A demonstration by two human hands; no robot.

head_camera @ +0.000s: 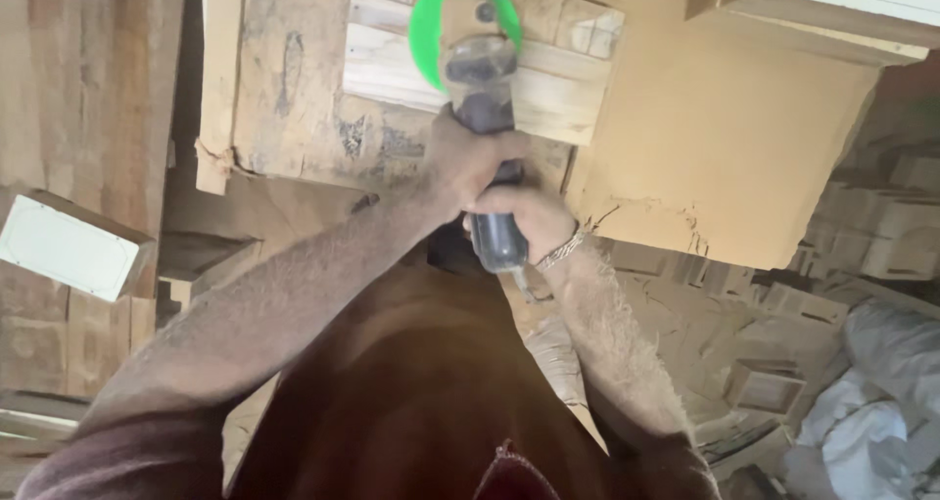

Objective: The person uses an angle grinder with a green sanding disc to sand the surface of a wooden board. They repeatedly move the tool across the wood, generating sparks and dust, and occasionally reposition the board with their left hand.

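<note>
Both hands grip a dusty angle grinder with a bright green disc guard. My left hand wraps the tool's body just behind the head. My right hand, with a metal bracelet on the wrist, holds the rear of the handle. The green guard rests over a pale slatted wooden panel lying on a worn workbench top. The disc itself is hidden under the guard.
A large brown board lies to the right of the panel. A white-faced box sits at the left. Wooden offcuts and small boxes litter the floor at right, beside white sacks. Sawdust coats everything.
</note>
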